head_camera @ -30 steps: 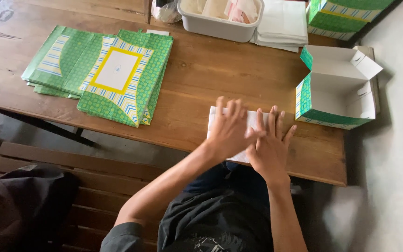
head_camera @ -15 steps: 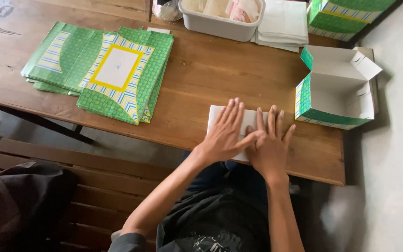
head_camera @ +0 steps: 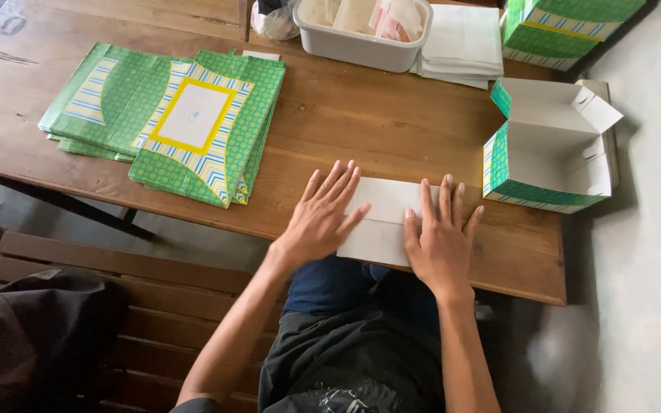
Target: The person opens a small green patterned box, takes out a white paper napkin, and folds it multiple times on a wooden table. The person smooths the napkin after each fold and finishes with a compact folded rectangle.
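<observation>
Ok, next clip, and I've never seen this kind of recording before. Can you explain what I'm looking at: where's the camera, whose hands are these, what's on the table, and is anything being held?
There is no machine here. The single camera sits on a person's head and looks down, so the two bare arms reaching up from the bottom are that person's own. The left hand and the right hand both lie flat, fingers spread, on a white folded sheet near the front edge of a wooden table. Nothing is gripped; the sheet is pressed down. To the left lies a stack of flat green patterned box blanks. To the right stands an open, assembled green box with a white inside. At the far edge are a grey tub, a pile of white sheets and another green box.
</observation>
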